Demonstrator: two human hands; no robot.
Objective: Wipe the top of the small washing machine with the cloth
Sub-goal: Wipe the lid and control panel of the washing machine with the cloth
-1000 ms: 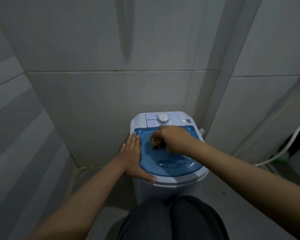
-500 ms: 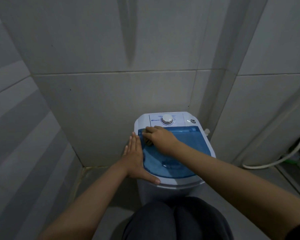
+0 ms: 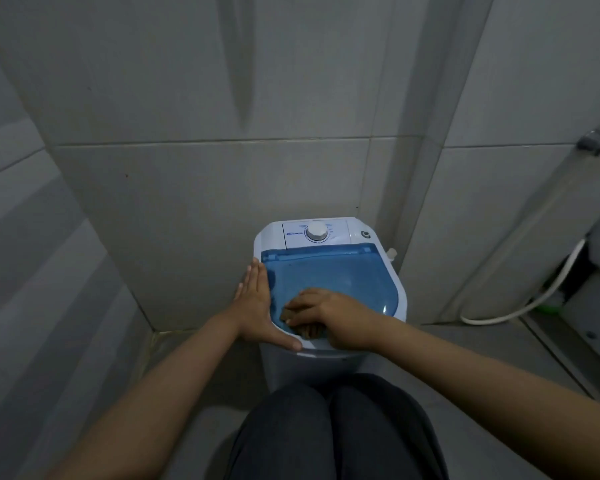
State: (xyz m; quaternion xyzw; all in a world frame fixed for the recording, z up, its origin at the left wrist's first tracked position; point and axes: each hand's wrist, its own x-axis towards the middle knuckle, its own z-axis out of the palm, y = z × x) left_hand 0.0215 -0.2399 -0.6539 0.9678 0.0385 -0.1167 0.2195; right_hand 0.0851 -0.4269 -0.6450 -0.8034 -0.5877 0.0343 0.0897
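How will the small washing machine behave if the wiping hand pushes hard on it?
The washing machine looks narrow, tall and plastic, so probably light and apt to shift. The left hand lies flat on its edge, perhaps steadying it. The blue lid looks glossy, likely slippery.

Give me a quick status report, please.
Left hand flat on small white washing machine rim. Right hand presses brown cloth on blue lid. Nothing obstructing.
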